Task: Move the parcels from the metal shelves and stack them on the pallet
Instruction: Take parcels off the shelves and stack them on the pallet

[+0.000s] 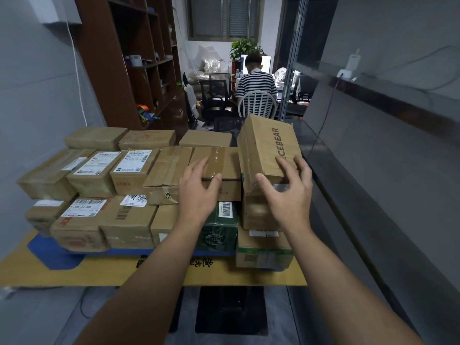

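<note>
Several brown cardboard parcels are stacked in two layers on a blue pallet. A taller carton printed with dark letters stands tilted on top at the right end of the stack. My right hand rests on its near top edge, fingers spread over the top and thumb on the front face. My left hand lies with relaxed fingers on the taped flat parcel next to it. A dark green box sits below, between my wrists.
The pallet sits on a yellow cardboard sheet on the floor. A brown wooden bookcase stands at the back left. A person in a striped shirt sits at a desk beyond. A grey wall with a dark ledge runs along the right.
</note>
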